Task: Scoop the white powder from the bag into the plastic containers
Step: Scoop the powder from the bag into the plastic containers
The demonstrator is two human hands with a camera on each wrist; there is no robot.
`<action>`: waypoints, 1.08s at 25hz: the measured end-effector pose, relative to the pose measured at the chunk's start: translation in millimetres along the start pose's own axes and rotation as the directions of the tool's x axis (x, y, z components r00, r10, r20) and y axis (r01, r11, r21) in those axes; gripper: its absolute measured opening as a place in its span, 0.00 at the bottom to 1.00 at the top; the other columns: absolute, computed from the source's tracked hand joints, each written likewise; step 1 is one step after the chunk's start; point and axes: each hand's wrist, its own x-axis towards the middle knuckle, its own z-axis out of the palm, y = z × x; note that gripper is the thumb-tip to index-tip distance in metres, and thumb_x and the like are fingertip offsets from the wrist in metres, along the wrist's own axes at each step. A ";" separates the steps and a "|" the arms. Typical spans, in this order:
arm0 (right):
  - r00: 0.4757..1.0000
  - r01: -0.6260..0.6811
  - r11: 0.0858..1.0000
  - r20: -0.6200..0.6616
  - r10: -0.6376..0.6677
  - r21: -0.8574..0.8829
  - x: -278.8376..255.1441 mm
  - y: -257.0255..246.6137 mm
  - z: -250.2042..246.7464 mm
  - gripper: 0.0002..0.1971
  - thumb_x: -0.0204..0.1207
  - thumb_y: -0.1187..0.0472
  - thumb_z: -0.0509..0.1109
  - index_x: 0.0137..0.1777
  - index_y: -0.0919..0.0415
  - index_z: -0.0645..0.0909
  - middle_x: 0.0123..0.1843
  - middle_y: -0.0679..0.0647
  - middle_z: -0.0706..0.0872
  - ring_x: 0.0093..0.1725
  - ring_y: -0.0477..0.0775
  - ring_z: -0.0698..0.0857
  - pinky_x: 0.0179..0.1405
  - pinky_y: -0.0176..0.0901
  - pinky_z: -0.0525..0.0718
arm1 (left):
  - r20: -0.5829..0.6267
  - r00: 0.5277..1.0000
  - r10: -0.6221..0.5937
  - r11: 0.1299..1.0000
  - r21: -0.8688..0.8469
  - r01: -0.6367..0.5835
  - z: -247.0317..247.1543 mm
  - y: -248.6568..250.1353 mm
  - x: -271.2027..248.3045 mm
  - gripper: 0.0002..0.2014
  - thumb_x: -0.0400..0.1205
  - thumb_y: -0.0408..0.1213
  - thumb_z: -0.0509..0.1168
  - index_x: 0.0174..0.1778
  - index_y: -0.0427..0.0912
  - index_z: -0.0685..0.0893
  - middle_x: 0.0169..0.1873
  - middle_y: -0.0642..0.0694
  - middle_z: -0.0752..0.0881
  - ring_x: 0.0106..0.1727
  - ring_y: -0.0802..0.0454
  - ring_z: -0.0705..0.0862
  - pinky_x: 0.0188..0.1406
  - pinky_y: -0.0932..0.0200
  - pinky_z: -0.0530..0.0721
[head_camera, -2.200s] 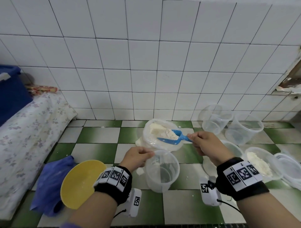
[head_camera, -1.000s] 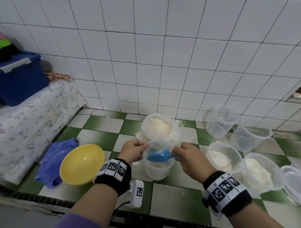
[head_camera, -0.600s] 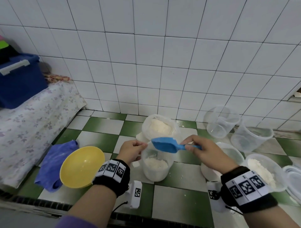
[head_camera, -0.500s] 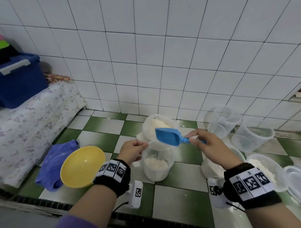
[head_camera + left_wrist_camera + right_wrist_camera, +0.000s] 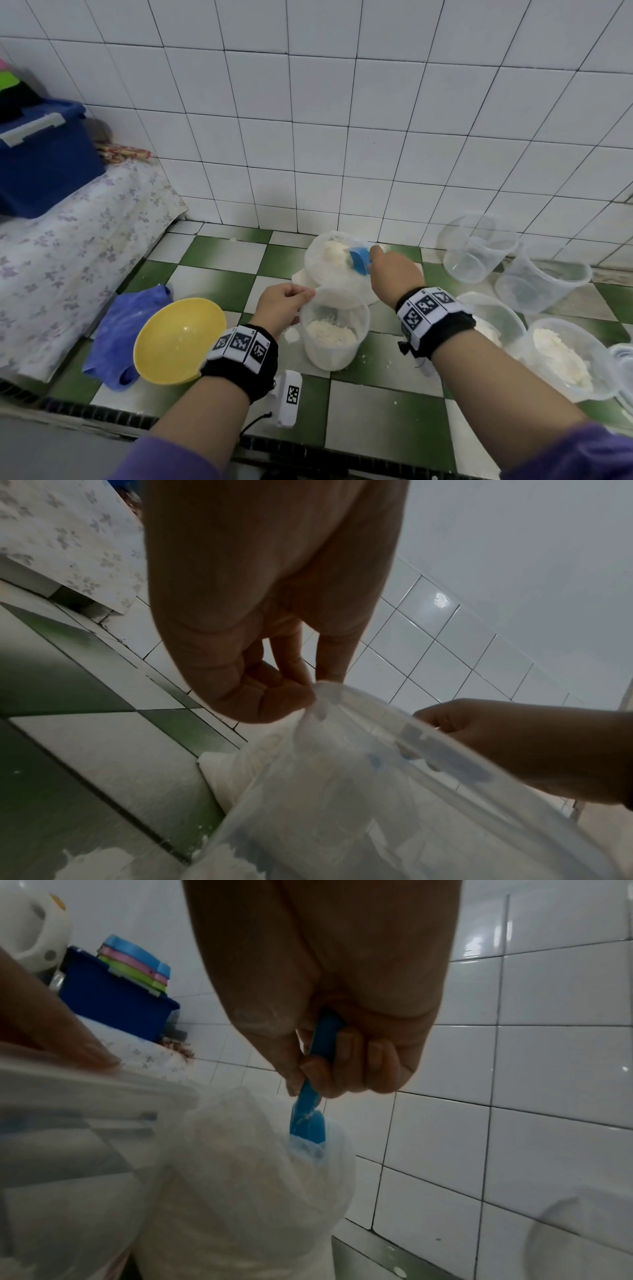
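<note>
A clear bag (image 5: 325, 270) of white powder stands open near the tiled wall. My right hand (image 5: 373, 262) grips the handle of a blue scoop (image 5: 359, 261), whose bowl dips into the bag's powder. The right wrist view shows the scoop (image 5: 306, 1125) going down into the bag (image 5: 246, 1177), held by my right hand (image 5: 308, 1080). Just in front stands a clear plastic container (image 5: 332, 339), partly filled with powder. My left hand (image 5: 305, 294) pinches the bag's thin edge at this container's rim. In the left wrist view my left hand (image 5: 308, 693) holds that film over the container (image 5: 411, 804).
A yellow bowl (image 5: 178, 339) and a blue cloth (image 5: 126, 325) lie to the left. Two empty containers (image 5: 476, 246) stand at the back right. Two powder-filled ones (image 5: 561, 356) sit at the right, with lids (image 5: 625, 370) at the edge. A blue box (image 5: 41, 154) sits far left.
My right hand tipped the scoop into the container, then carried it up and back into the bag. The container now holds more powder. My left hand kept its pinch.
</note>
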 end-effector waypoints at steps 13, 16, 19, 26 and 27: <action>0.980 -0.134 0.933 0.185 0.074 0.334 32.8 2.3 21.3 0.05 0.83 0.63 0.55 0.47 0.63 0.70 0.50 0.63 0.81 0.45 0.59 0.76 0.42 0.45 0.72 | -0.016 1.000 0.001 1.000 0.028 -0.001 -1.9 -2.4 -1.6 0.06 0.82 0.39 0.69 0.46 0.40 0.88 0.42 0.44 0.88 0.43 0.49 0.84 0.39 0.57 0.84; 0.973 -0.205 0.843 0.193 0.123 0.498 37.0 11.6 27.5 0.09 0.84 0.60 0.58 0.46 0.64 0.74 0.48 0.61 0.80 0.45 0.58 0.77 0.42 0.44 0.73 | -0.056 0.998 0.038 0.998 0.046 -0.036 -10.9 -1.5 -1.8 0.08 0.82 0.38 0.69 0.49 0.38 0.89 0.42 0.44 0.88 0.42 0.49 0.83 0.37 0.59 0.83; 0.960 -0.270 0.735 0.233 0.155 0.622 36.1 18.7 33.9 0.11 0.84 0.59 0.60 0.44 0.65 0.75 0.42 0.61 0.80 0.33 0.53 0.74 0.30 0.41 0.71 | -0.085 0.995 0.047 0.998 0.055 -0.043 -19.7 -1.5 0.9 0.08 0.82 0.38 0.69 0.49 0.38 0.89 0.44 0.43 0.88 0.44 0.49 0.83 0.42 0.55 0.85; 0.959 -0.284 0.577 0.231 0.165 0.766 28.8 21.8 35.4 0.11 0.83 0.58 0.61 0.40 0.62 0.76 0.35 0.57 0.79 0.35 0.56 0.77 0.28 0.40 0.71 | -0.130 0.989 0.064 0.995 0.086 -0.053 -22.1 -2.7 3.5 0.06 0.82 0.39 0.68 0.45 0.42 0.89 0.41 0.44 0.88 0.40 0.49 0.81 0.38 0.56 0.82; 0.964 -0.265 0.584 0.212 0.159 0.767 29.9 20.7 37.0 0.12 0.83 0.58 0.62 0.39 0.61 0.76 0.35 0.56 0.79 0.40 0.57 0.79 0.29 0.39 0.70 | -0.136 0.989 0.066 0.995 0.085 -0.055 -22.1 -3.0 3.9 0.06 0.82 0.39 0.68 0.44 0.43 0.89 0.41 0.44 0.88 0.40 0.49 0.82 0.40 0.55 0.82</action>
